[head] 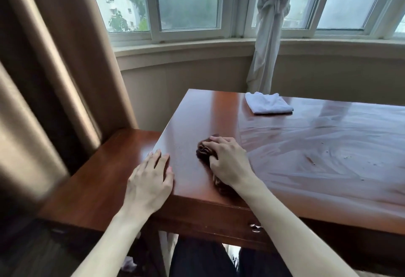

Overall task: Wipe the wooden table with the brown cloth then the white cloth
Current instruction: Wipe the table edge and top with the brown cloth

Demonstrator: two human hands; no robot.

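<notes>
- Gripping crumpled dark brown cloth with curled fingers, right hand presses it on glossy reddish wooden table, near left edge.
- Left hand flat, fingers straight, on table's left edge.
- Folded white cloth at far edge, well apart.

The brown cloth lies under the right hand's fingers; the white cloth lies on the wooden table beyond them.

There were 2 cloths, 1 brown cloth and 1 white cloth, 1 surface, 2 hands: left, right.
</notes>
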